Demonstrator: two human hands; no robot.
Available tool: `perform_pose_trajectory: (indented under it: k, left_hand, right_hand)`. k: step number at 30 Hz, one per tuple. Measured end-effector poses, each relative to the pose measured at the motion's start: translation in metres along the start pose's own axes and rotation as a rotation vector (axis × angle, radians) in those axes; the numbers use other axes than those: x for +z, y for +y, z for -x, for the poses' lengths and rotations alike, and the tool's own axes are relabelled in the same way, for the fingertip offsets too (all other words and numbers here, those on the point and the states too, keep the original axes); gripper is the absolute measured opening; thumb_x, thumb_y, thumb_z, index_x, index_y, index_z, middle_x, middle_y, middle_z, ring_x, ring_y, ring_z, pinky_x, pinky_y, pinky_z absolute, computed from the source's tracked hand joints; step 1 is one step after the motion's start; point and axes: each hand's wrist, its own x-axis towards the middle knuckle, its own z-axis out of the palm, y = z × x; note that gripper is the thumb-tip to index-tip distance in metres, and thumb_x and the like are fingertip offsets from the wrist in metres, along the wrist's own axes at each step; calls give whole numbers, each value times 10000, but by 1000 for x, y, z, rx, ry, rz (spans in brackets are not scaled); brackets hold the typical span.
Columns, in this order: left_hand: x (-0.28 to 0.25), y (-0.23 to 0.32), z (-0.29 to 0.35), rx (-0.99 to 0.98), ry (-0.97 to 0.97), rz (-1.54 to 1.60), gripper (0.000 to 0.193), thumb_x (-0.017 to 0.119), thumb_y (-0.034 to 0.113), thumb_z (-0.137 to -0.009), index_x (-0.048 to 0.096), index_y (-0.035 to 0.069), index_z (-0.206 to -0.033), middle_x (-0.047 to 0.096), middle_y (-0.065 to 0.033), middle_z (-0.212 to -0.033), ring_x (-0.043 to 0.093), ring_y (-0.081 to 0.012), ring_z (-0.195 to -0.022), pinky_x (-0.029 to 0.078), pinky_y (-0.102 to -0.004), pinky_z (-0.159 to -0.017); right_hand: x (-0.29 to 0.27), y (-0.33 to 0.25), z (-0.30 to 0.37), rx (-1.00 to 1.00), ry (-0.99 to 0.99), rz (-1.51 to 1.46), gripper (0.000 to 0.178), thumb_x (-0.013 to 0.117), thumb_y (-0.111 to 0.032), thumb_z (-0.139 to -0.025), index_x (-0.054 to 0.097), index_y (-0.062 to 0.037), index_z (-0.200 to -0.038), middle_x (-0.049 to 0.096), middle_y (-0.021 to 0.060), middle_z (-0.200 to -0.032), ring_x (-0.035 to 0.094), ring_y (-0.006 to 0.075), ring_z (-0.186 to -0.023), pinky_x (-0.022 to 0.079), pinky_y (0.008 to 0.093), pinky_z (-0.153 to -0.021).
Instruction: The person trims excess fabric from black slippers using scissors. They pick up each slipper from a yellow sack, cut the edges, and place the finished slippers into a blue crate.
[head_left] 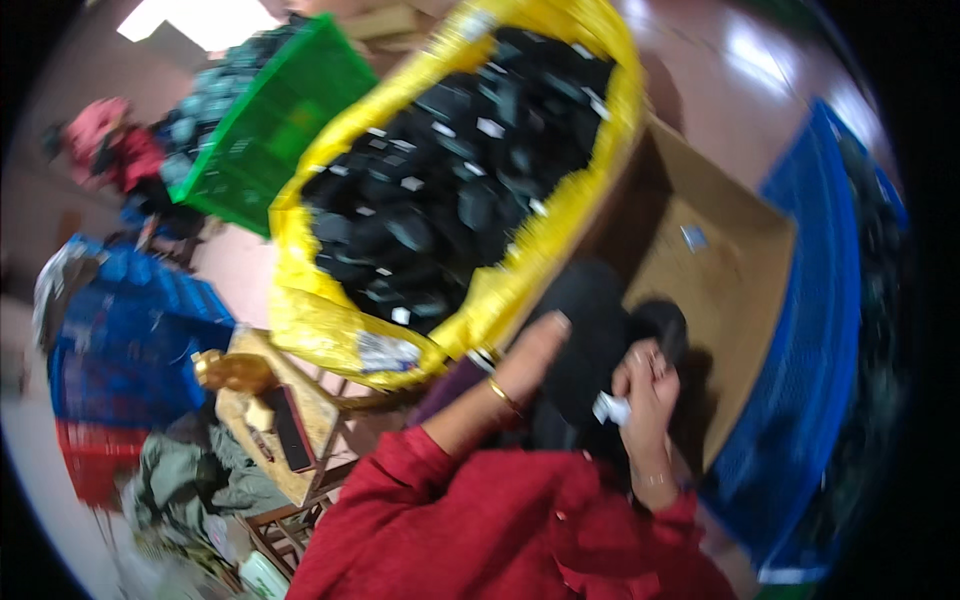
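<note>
A soft black fabric article (582, 365) with rounded ends lies across my lap. Blur hides whether it is a cap or something else. My left hand (532, 358) grips its left side, thumb on top and the other fingers hidden. On the right, my right hand (648, 392) has its fingers curled in against a rounded black part (662, 322) of the cloth. A small white tag (611, 408) shows beside that hand. Ahead, a yellow bag (292, 262) holds a heap of similar black articles (450, 190), many with white tags.
An open cardboard box (740, 260) stands just right of my hands, beside a blue mesh crate (800, 400). To the left, a small wooden table (318, 405) carries a phone (291, 428) and an amber bottle (236, 372). A green crate (285, 125) and another person (115, 145) are farther off.
</note>
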Motion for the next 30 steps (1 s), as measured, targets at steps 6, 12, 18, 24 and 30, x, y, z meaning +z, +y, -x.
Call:
perform_pose_trajectory:
  k: [6, 12, 18, 24, 30]
  left_hand:
    - [8, 9, -3, -352, -167, 552, 447, 408, 395, -955, 484, 55, -1235, 614, -77, -1075, 622, -164, -896, 524, -293, -781]
    - [6, -7, -4, -331, -203, 505, 439, 405, 401, -955, 504, 57, -1210, 621, -58, -1045, 623, -146, -868, 528, -273, -745]
    - [15, 5, -3, -247, -222, 363, 444, 365, 393, -970, 486, 49, -1222, 593, -69, -1104, 600, -149, -949, 508, -282, -804]
    - [20, 14, -6, -259, -21, 233, 438, 367, 357, -975, 470, 17, -1233, 572, -88, -1151, 571, -161, -1018, 461, -283, -878]
    - [20, 25, -6, -81, 57, 137, 373, 391, 335, -974, 518, 28, -1144, 584, -54, -1077, 564, -127, -976, 455, -255, -856]
  right_hand:
    - [-26, -21, 8, 6, 39, 73, 85, 483, -103, -931, 474, -45, -869, 493, 1, -648, 436, 43, -532, 325, 184, -477]
    - [-25, -25, 4, -102, -31, 159, 93, 590, -28, -851, 516, -13, -905, 554, 1, -745, 508, 36, -600, 414, 185, -545]
    - [-8, -36, -5, -145, -69, 446, 255, 705, -82, -778, 539, -6, -956, 608, 27, -729, 557, 39, -635, 455, 191, -579]
    - [-13, -35, 0, -240, -19, 511, 263, 725, -74, -753, 554, -17, -944, 618, 35, -726, 587, 62, -625, 473, 203, -575]
    - [-27, -46, 14, -317, -64, 804, 217, 739, -74, -722, 583, -33, -867, 582, 33, -634, 571, 96, -543, 435, 217, -500]
